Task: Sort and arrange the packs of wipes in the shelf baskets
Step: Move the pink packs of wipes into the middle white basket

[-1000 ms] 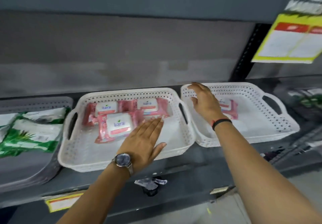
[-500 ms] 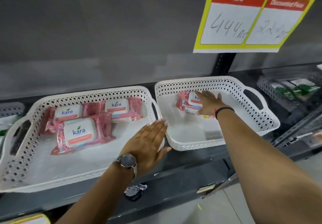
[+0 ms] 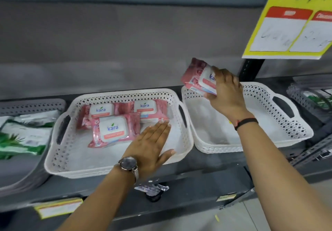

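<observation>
Right hand [image 3: 227, 94] fingers hold pink packs [image 3: 199, 77] lifted above the emptied right basket [image 3: 287, 133]. Left hand [image 3: 152, 144], fingers flat, rests in the middle basket [image 3: 59, 160] beside three packs [image 3: 111, 130]. Consolidation appears nearly complete.

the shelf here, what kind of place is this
Most likely a shop or supermarket aisle. A yellow price sign with red-headed price boxes hangs above the dark metal shelf, small price labels sit on its front edge, and identical pink packs of wipes lie in a white basket.
</observation>
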A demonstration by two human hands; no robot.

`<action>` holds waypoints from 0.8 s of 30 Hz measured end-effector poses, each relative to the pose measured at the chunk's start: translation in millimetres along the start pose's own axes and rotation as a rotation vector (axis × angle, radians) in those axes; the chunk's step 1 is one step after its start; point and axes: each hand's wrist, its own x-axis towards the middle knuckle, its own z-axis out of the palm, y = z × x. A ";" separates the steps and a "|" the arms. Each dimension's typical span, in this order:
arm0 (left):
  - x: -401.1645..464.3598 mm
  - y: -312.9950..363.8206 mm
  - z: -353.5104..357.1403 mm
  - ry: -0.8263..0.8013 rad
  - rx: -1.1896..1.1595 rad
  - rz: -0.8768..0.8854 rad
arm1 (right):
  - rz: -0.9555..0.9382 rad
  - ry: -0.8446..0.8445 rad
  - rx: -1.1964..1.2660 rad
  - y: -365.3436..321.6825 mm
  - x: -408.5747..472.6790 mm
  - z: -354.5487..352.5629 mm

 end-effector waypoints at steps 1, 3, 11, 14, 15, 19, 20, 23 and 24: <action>-10.2 -9.5 -4.4 0.001 0.001 -0.030 | -0.045 0.024 0.038 -18.2 -4.1 -1.3; -34.5 -29.9 -13.4 -0.010 0.017 -0.079 | -0.147 0.017 0.091 -53.8 -14.0 3.2; -104.1 -85.8 -17.6 -0.059 0.064 -0.253 | -0.307 -0.351 0.000 -109.2 -52.8 65.8; -109.5 -93.3 -13.9 -0.027 0.101 -0.259 | -0.260 -0.500 0.041 -107.2 -65.5 80.0; -109.9 -94.3 -12.1 -0.018 0.096 -0.257 | -0.246 -0.523 0.063 -107.2 -67.5 81.6; -109.7 -95.6 -10.0 0.002 0.027 -0.248 | -0.228 -0.601 0.043 -110.2 -68.1 78.7; -109.9 -96.1 -9.6 0.006 0.023 -0.242 | -0.221 -0.623 0.027 -110.6 -68.6 77.3; -109.2 -98.4 -9.3 0.025 -0.010 -0.249 | -0.248 -0.575 -0.006 -116.0 -69.4 70.1; -108.7 -98.8 -12.3 0.034 -0.044 -0.260 | -0.264 -0.534 0.014 -121.4 -69.7 66.6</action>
